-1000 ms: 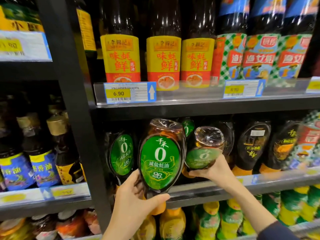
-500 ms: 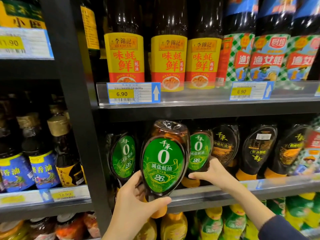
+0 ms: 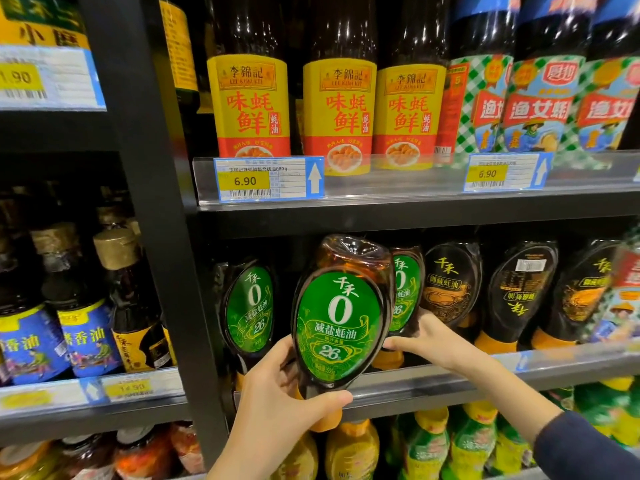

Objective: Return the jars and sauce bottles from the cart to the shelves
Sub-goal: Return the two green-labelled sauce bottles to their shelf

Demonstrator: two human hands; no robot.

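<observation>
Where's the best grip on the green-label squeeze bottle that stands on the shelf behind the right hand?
Grip the green-label bottle on the shelf at its narrow lower body, just above the orange cap, coming from the front. It stands cap-down and widens upward, and neighbours crowd both sides, so only the front is free. The right hand already rests there; the left hand holds the front bottle the same way.

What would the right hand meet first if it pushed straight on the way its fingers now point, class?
Probably the green-label bottle standing on the shelf. The right hand reaches up and left into the shelf and its fingers already seem to touch that bottle's lower part; depth is unclear, as the held bottle hides the contact.
</observation>
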